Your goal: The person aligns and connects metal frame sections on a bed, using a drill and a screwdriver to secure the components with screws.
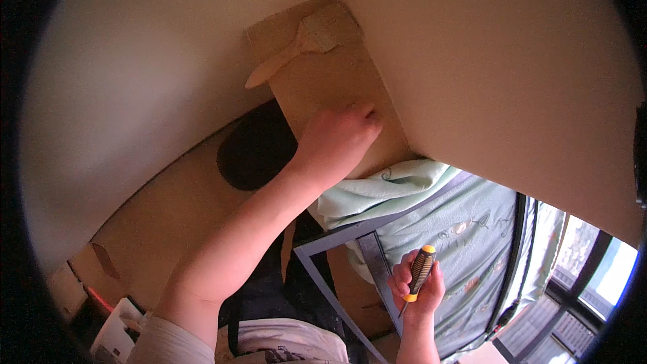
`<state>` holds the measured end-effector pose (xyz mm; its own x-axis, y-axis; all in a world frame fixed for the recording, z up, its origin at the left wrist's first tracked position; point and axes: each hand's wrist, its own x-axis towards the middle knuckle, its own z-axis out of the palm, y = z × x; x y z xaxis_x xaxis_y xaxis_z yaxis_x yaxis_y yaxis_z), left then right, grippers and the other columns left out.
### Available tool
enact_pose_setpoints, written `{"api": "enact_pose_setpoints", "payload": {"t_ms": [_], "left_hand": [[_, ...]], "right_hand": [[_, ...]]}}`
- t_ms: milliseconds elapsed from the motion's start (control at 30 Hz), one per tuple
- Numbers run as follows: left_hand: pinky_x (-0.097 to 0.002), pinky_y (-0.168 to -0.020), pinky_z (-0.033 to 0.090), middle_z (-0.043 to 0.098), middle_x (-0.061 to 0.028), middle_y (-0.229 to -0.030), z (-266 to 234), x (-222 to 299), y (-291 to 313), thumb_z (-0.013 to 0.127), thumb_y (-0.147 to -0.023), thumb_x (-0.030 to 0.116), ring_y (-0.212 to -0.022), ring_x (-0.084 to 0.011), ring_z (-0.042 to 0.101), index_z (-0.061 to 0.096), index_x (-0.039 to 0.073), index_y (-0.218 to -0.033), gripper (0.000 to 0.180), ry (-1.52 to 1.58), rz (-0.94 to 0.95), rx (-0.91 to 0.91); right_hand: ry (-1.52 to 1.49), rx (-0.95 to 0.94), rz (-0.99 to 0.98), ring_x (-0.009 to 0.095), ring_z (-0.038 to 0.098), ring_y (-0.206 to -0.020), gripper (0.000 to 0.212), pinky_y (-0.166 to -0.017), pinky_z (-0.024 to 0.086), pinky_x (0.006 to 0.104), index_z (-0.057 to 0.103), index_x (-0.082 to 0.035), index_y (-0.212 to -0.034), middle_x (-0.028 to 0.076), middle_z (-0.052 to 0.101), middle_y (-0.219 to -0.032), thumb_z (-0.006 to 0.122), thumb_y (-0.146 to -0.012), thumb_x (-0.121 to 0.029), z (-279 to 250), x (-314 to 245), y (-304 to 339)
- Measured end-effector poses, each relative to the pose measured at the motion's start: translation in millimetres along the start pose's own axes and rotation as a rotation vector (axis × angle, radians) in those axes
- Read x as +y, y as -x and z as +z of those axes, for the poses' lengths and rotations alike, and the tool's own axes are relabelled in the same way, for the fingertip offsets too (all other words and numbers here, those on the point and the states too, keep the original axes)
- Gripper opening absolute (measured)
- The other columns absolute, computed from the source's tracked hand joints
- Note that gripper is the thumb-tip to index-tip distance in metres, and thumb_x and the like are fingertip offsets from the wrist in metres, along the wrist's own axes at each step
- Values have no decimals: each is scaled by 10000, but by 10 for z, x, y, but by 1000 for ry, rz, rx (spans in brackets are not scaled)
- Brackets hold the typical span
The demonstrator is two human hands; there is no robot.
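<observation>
My left hand (342,136) reaches out over a narrow tan board (323,87) in the corner between two walls. Its fingers are curled closed, and whatever they may hold is hidden. A flat paintbrush (283,57) with a pale wooden handle lies on the far part of that board. Lower and to the right, my right hand (419,290) grips a screwdriver (422,271) by its yellow and black handle. The handle's end points up, and the thin shaft slants down past my palm. Beside this hand stands a grey metal frame (337,236).
Pale green patterned fabric (445,229) covers a surface at the right, bunched against the board. A dark round-ended stool or seat (256,148) is left of the board. A white bin (118,334) stands at lower left; windows (593,269) are at the far right.
</observation>
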<state>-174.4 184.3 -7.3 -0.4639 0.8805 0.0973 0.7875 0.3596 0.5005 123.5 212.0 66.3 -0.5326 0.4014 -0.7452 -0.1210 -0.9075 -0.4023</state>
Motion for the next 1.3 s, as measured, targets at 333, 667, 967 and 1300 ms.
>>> {"api": "enact_pose_setpoints", "payload": {"t_ms": [333, 667, 967, 1300], "left_hand": [[-370, -595, 564, 623, -91, -836, -235, 120, -95, 578, -798, 117, -727, -242, 671, 642, 63, -796, 83, -101, 66, -91], [-357, -576, 560, 642, -80, -698, -212, -15, -52, 610, -757, 108, -659, -240, 681, 658, 90, -718, 64, -22, 201, 126], [-366, -592, 560, 651, -102, -675, -181, 75, -95, 611, -749, 98, -666, -266, 684, 672, 50, -754, 78, -147, 228, 101], [-240, -691, 560, 697, -75, -809, -465, -195, 1063, 717, -793, -6, -755, -119, 681, 677, 1, -848, 69, 1280, -488, 6]], "right_hand": [[49, -37, -75, 145, 441, -478, 514, -381, 319, 269, 515, -6, -1045, 76, 498, -688, 429, -935, -501, 374, 198, -184], [68, -54, -98, 147, 437, -505, 485, -379, 339, 259, 494, -1, -1098, 87, 495, -725, 458, -942, -458, 516, 325, -301], [29, -133, -78, 153, 440, -527, 489, -439, 354, 265, 502, -4, -1131, 94, 519, -767, 468, -940, -453, 444, 266, -286], [85, -158, -161, 130, 376, -569, 451, -471, 321, 249, 517, 6, -1113, 42, 452, -717, 433, -968, -412, 656, 221, -385]]}}
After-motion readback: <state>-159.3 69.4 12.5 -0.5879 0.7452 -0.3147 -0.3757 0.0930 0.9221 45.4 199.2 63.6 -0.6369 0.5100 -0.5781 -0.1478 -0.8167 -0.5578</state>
